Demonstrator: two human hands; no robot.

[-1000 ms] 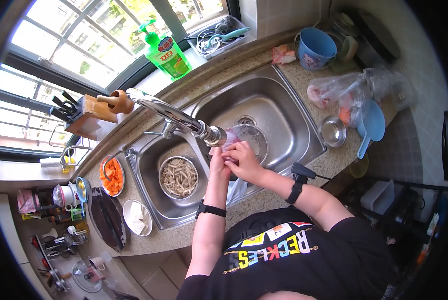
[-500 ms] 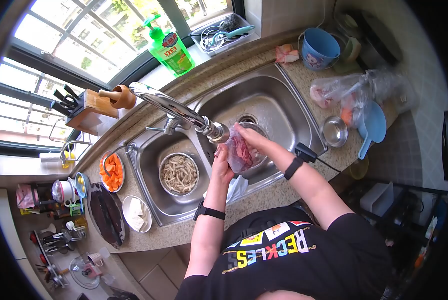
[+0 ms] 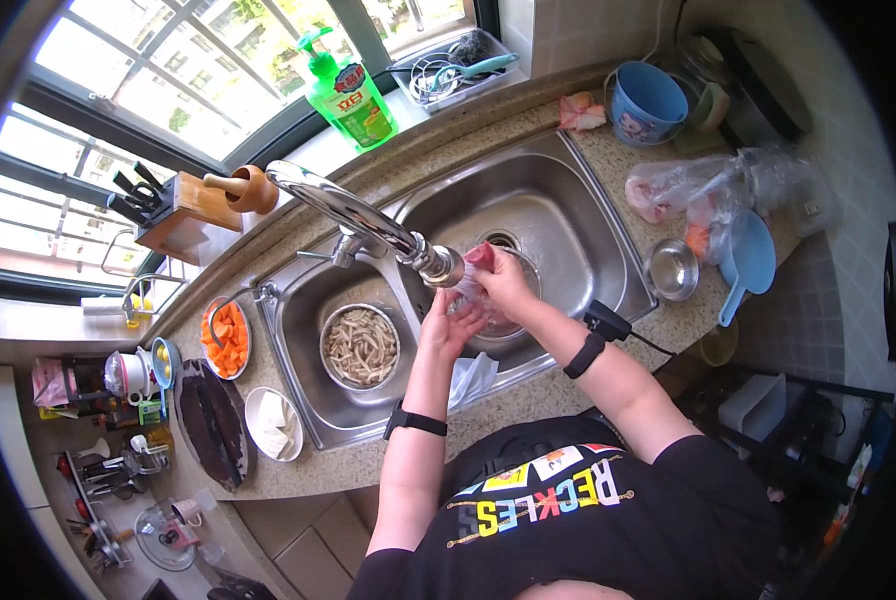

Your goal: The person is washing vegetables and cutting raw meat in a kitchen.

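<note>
Under the chrome faucet [image 3: 438,266], my hands meet over the right sink basin [image 3: 563,215]. My right hand [image 3: 508,285] is closed around a piece of red meat [image 3: 481,257], whose end pokes out at the fingertips. My left hand [image 3: 451,328] lies palm up just below the spout, fingers stretched out towards the right hand. Clear, shiny water or plastic film shows between the hands; I cannot tell which. Beneath them, a round metal bowl [image 3: 530,272] is partly hidden. A whitish plastic bag [image 3: 473,380] hangs at the sink's front rim.
Sliced pale mushroom-like strips [image 3: 360,345] fill a bowl in the left basin. Carrot chunks [image 3: 229,338], a bowl of white slices [image 3: 274,425] and a dark board [image 3: 208,425] stand left. At right are a steel bowl [image 3: 673,268], blue ladle [image 3: 748,255], bagged food [image 3: 703,195] and bucket [image 3: 648,100].
The large red piece seen in clear plastic between both hands has shifted up into the right hand. The left hand's fingers have opened out, palm up. The view has shifted slightly.
</note>
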